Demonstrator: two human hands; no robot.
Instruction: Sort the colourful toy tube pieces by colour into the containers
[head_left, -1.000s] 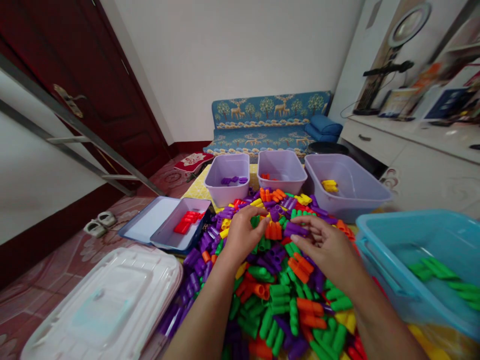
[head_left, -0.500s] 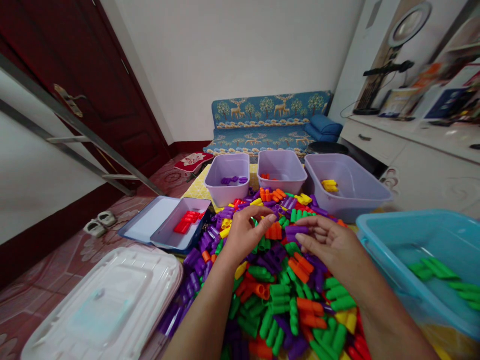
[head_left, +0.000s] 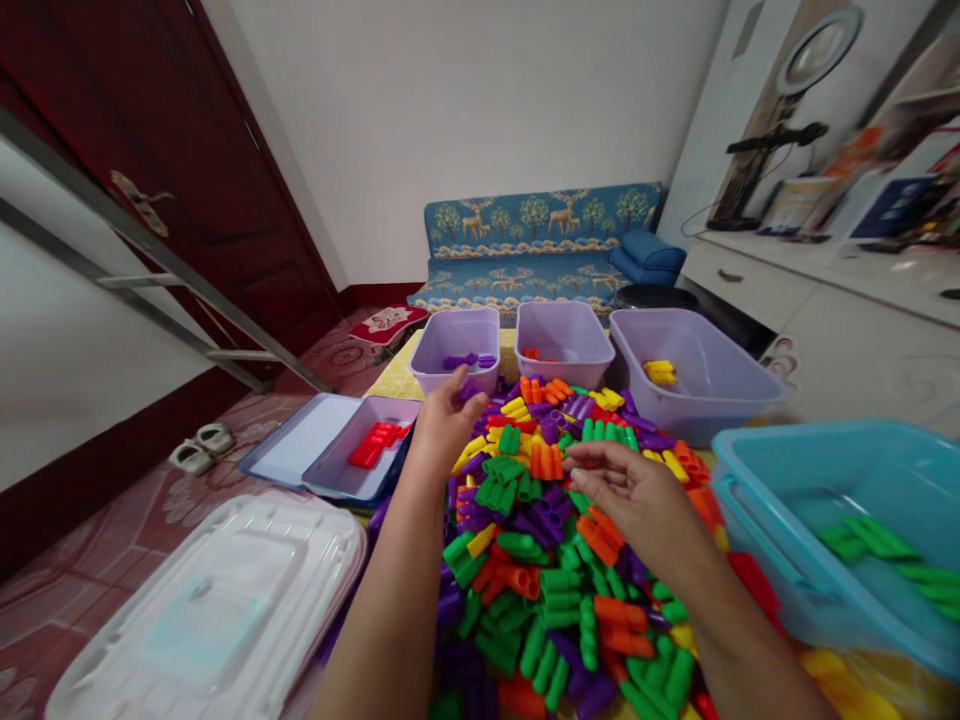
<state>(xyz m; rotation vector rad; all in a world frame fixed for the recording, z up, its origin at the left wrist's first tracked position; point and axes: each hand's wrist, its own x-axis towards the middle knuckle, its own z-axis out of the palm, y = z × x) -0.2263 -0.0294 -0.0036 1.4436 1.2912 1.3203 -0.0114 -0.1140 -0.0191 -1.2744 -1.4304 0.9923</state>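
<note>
My left hand [head_left: 444, 425] is at the front of the left lilac bin [head_left: 454, 380], its fingers closed on a purple plastic block [head_left: 471, 388] that they partly hide. Over the heap, my right hand [head_left: 626, 490] has its thumb and fingers slightly apart, with the fingertips beside an orange block [head_left: 547, 462]. Whether they touch it is hard to tell. Below the hands spreads a pile of ribbed, tube-like blocks in green, purple, orange, yellow and red, such as a green block [head_left: 561, 595].
A middle lilac bin [head_left: 566, 365] holds orange blocks, a right lilac bin [head_left: 697, 400] yellow ones, and a turquoise tub [head_left: 817, 560] green ones. Red blocks lie in a blue-rimmed case [head_left: 337, 478] at left. A white lid [head_left: 217, 610] is nearest on the left.
The purple block that was at my right fingertips is gone from there. My left hand has moved left and away toward the left lilac bin; my right hand has shifted slightly left to the orange block.
</note>
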